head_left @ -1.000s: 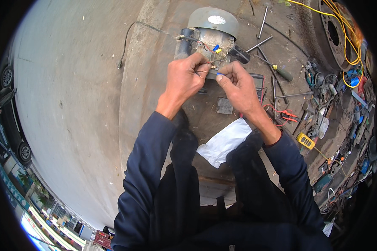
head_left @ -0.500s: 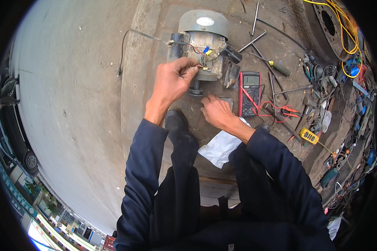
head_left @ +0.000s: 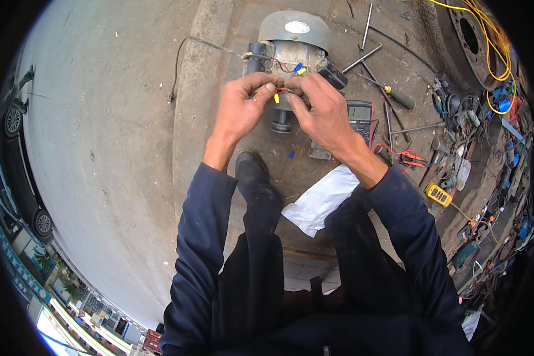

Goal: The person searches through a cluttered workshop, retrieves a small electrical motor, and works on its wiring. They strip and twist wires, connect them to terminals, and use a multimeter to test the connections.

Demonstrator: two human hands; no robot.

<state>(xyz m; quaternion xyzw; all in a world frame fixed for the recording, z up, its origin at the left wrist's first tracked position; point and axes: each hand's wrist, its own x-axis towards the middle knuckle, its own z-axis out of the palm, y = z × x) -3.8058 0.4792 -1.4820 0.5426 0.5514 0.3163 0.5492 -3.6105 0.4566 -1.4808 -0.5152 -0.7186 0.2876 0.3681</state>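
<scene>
A grimy electric motor [head_left: 294, 37] with a rounded grey end cover sits on the ground at the far side, its pulley [head_left: 280, 126] toward me. My left hand [head_left: 240, 110] pinches thin reddish wires [head_left: 283, 89] in front of the motor body. From the other side my right hand [head_left: 325, 110] closes on the same wires, fingertips almost meeting the left's. A yellow wire connector [head_left: 276, 98] hangs by the left fingertips. Beyond the hands show a blue wire connector [head_left: 297, 67] and another yellow one [head_left: 302, 72]. The exact grip is partly hidden by the fingers.
A red-and-black multimeter [head_left: 360, 115] lies right, partly behind my right arm. Nearby are a screwdriver [head_left: 401, 97], T-handled wrenches [head_left: 362, 58] and a hammer [head_left: 438, 145]. A small blue connector [head_left: 291, 155] and white cloth [head_left: 320, 199] lie near my feet. Scrap and tools fill the right side.
My right hand has risen from the ground beside the pulley to the wires at my left hand. A blue connector on the ground has come into view, and my right arm covers more of the multimeter.
</scene>
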